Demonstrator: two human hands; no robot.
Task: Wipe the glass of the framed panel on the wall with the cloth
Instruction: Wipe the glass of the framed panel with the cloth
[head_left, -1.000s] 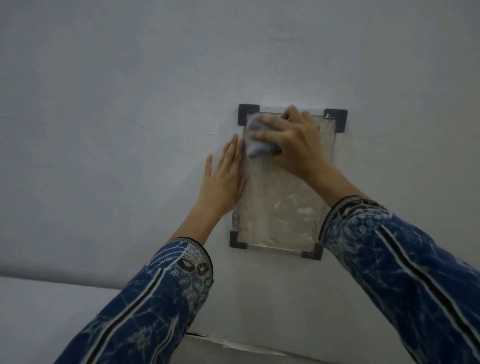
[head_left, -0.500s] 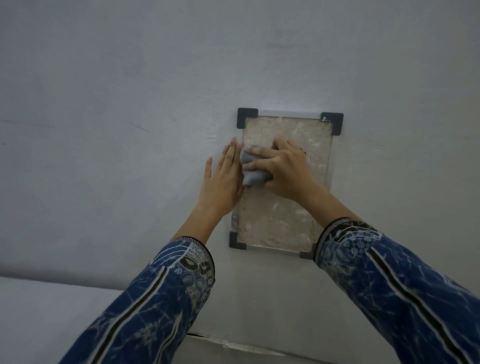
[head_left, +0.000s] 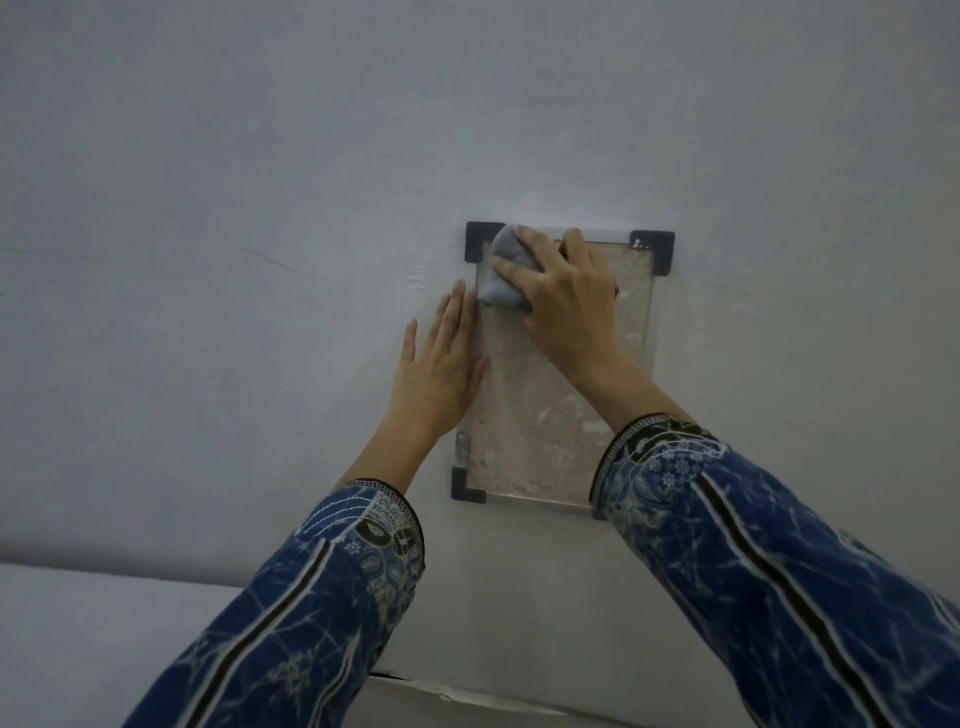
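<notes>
Here's the framed panel (head_left: 639, 291), a tall rectangle sitting flat on the pale wall (head_left: 260, 208), with dark corner brackets (head_left: 479, 241) showing at top left, top right and bottom left. Its glass (head_left: 540, 431) is clear over a mottled beige, patchy and streaked. And the cloth (head_left: 501, 280), grey-blue and bunched into a wad, is pressed against the glass up in the top-left corner, just beside that bracket, under the fingers of the right hand (head_left: 569, 301).

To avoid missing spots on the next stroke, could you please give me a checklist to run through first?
1. Right hand's grip on cloth: ok, fingers curl over it.
2. Cloth on glass, at top left corner: ok.
3. Left hand flat beside glass's left edge: ok.
4. Bottom right corner seated: cannot tell, sleeve hides it.
5. Blotches on glass or behind it: cannot tell.
</notes>
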